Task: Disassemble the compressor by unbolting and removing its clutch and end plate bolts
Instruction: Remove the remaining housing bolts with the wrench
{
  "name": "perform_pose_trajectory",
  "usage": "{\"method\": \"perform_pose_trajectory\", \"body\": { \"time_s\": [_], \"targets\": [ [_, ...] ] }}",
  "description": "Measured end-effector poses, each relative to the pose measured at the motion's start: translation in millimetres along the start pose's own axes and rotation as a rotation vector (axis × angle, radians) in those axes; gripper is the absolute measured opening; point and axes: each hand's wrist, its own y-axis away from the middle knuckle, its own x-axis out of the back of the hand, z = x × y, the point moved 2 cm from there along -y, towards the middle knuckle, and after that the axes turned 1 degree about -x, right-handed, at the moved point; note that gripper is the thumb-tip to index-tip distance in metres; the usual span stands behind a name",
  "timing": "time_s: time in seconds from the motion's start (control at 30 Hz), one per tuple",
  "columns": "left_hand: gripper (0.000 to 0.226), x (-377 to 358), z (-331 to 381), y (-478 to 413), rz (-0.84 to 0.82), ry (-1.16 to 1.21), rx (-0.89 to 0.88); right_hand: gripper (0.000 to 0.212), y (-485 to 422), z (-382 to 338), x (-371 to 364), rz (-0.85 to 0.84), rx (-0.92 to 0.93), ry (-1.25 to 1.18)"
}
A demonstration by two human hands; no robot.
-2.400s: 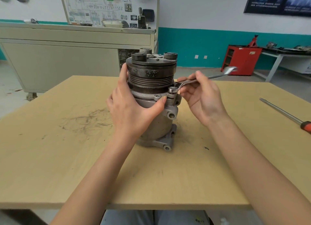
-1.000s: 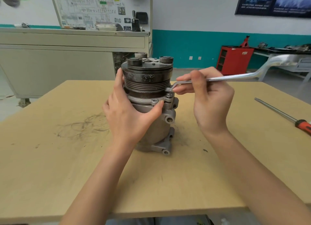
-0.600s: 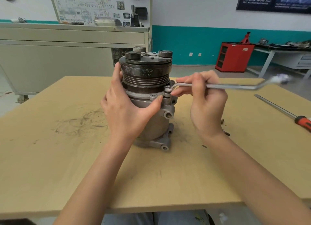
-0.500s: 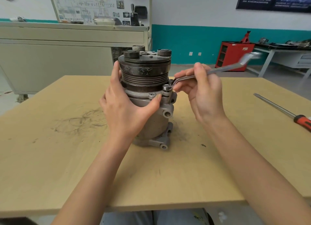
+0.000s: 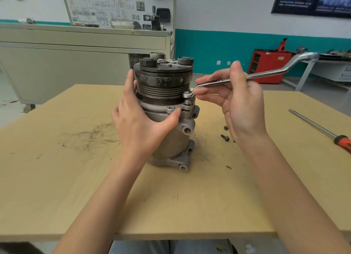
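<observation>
A white wall (image 5: 218, 10) is banded with teal low down, and a dark poster (image 5: 311, 1) is hung at the upper right. A diagram board (image 5: 106, 5) is mounted above a long beige cabinet (image 5: 66, 67). A red cabinet (image 5: 269, 63) and a white table (image 5: 322, 67) are set on the grey floor (image 5: 11, 94)

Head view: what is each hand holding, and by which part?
The right hand pinches the wrench on its shank, near the ring end set over a bolt. The left hand grips the compressor body, thumb on its flange.
</observation>
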Motion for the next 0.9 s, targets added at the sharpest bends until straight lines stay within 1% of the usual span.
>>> {"method": "perform_pose_trajectory", "body": {
  "time_s": [0.07, 0.17, 0.23, 0.3, 0.33, 0.37, 0.43, 0.5, 0.57, 0.6, 0.63, 0.67, 0.7, 0.73, 0.83, 0.9],
  "targets": [
    [0.110, -0.3, -0.5, -0.1, 0.007, -0.003, -0.005, 0.038, 7.3, -0.7, -3.7, 0.034, 0.106, 0.127],
    [0.110, -0.7, -1.7, 0.3, 0.008, 0.002, -0.005, 0.034, 16.8, 2.7, -7.7, 0.063, 0.288, 0.224],
    [0.110, -0.9, -2.5, 0.3, 0.007, 0.001, -0.003, 0.029, 21.3, 8.4, -11.5, 0.088, 0.393, 0.243],
    [0.109, -0.7, -2.8, -0.2, 0.009, 0.003, -0.001, 0.027, 22.5, 15.3, -14.5, 0.109, 0.430, 0.207],
    [0.109, -0.7, -2.8, -0.2, 0.010, 0.004, -0.001, 0.029, 20.6, 18.5, -13.7, 0.124, 0.399, 0.157],
    [0.109, -0.5, -2.8, -0.3, 0.009, 0.004, -0.002, 0.032, 16.1, 21.6, -11.2, 0.141, 0.327, 0.080],
    [0.109, -0.4, -2.7, 0.1, 0.004, 0.005, 0.001, 0.035, 1.6, 26.3, -4.2, 0.148, 0.087, -0.118],
    [0.110, -0.9, -2.4, 0.4, 0.004, 0.007, 0.007, 0.035, -13.2, 31.2, -0.5, 0.085, -0.182, -0.298],
    [0.110, -1.3, -2.1, 0.4, 0.005, 0.006, 0.012, 0.033, -20.6, 37.5, -2.5, 0.034, -0.391, -0.424],
    [0.111, -1.4, -1.9, 0.5, 0.007, 0.004, 0.012, 0.031, -22.2, 40.2, -4.1, 0.041, -0.445, -0.476],
    [0.111, -1.4, -1.8, 0.3, 0.007, 0.004, 0.010, 0.031, -23.0, 41.8, -5.1, 0.073, -0.461, -0.527],
    [0.110, -1.2, -1.9, 0.0, 0.006, 0.003, 0.008, 0.031, -22.8, 41.2, -4.6, 0.118, -0.439, -0.562],
    [0.110, -1.0, -2.1, -0.2, 0.006, 0.000, 0.008, 0.034, -21.7, 38.7, -2.3, 0.159, -0.380, -0.557],
    [0.110, -0.9, -2.3, -0.3, 0.005, -0.004, 0.007, 0.037, -19.4, 34.5, 1.3, 0.186, -0.295, -0.499],
    [0.110, -0.8, -1.4, 0.1, -0.001, -0.018, 0.002, 0.045, -6.1, 19.3, 5.2, 0.198, 0.013, -0.175],
    [0.110, 0.0, 0.0, 0.3, 0.000, -0.017, 0.000, 0.042, 4.2, 14.4, -2.1, 0.185, 0.185, -0.008]
  ]
}}
